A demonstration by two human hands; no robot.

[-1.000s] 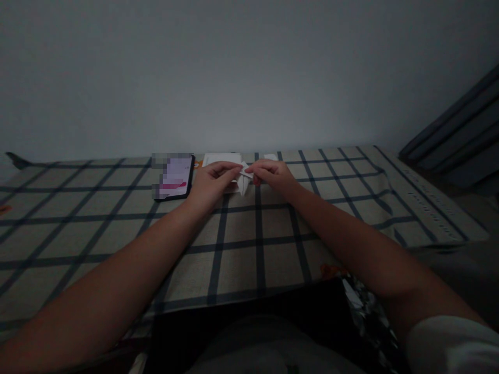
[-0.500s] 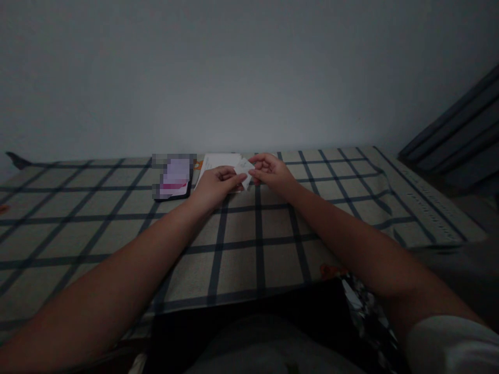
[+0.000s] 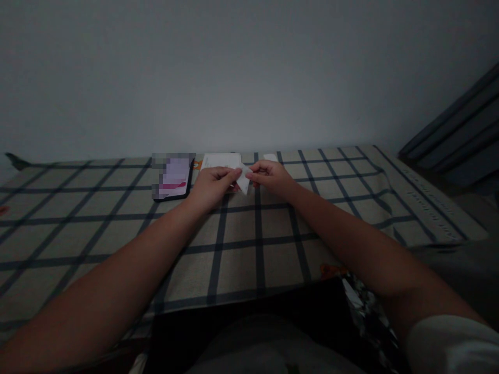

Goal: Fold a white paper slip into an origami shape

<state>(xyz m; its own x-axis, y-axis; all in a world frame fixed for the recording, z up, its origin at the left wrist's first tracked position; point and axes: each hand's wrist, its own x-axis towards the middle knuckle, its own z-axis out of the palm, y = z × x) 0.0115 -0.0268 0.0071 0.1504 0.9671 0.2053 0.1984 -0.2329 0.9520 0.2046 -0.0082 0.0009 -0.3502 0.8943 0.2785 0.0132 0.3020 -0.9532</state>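
Observation:
A small folded piece of white paper (image 3: 244,182) is held up between my two hands, a little above the table. My left hand (image 3: 215,184) pinches its left side between thumb and fingers. On the right side, the thumb and forefinger of my right hand (image 3: 270,175) grip its edge. Behind my left hand lies a white sheet or booklet (image 3: 222,159) with faint print, partly covered by the hand. Another small white piece (image 3: 270,156) shows on the cloth just behind my right hand.
A phone (image 3: 174,179) with a lit, partly blurred screen lies left of my left hand. An orange-patterned item (image 3: 197,164) sits beside the white sheet. The checked tablecloth (image 3: 241,259) reaches back to a plain wall; dark folded fabric (image 3: 460,114) hangs at the right.
The paper has turned and now looks narrower and more pointed. My right hand has dropped slightly, and the small white piece behind it has come into clearer view.

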